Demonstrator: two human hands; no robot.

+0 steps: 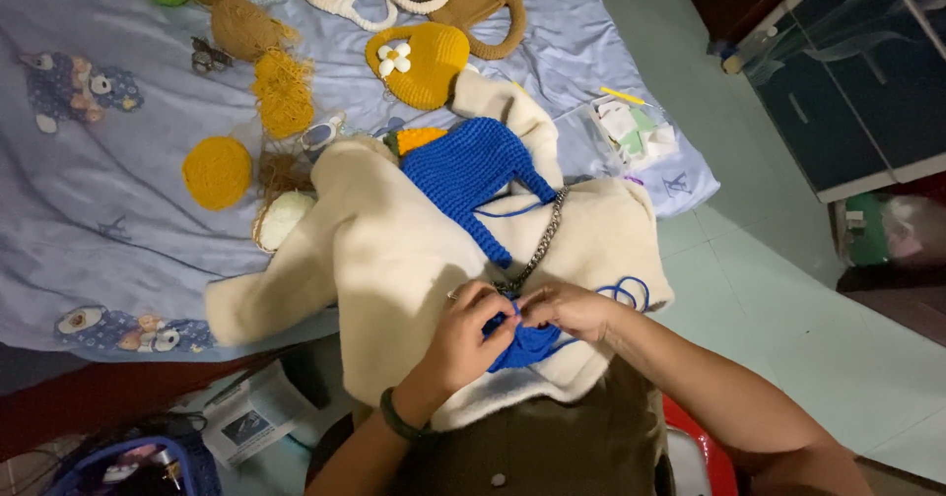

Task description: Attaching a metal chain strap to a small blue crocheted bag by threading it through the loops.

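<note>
On the cream coat [414, 260], both hands pinched blue yarn.
Nearest the coat's hem, the left hand [463, 343] and right hand [567, 309] met, fingertips pressed on the yarn [527, 343], seemingly mid-stitch beside the chain [540, 245]; the next pull likely needed slack from the loops toward the coat's right edge. Farther up lay the blue bag [458, 171], then yellow yarn balls [217, 171]; bare floor [788, 289] lay right of the coat.
</note>
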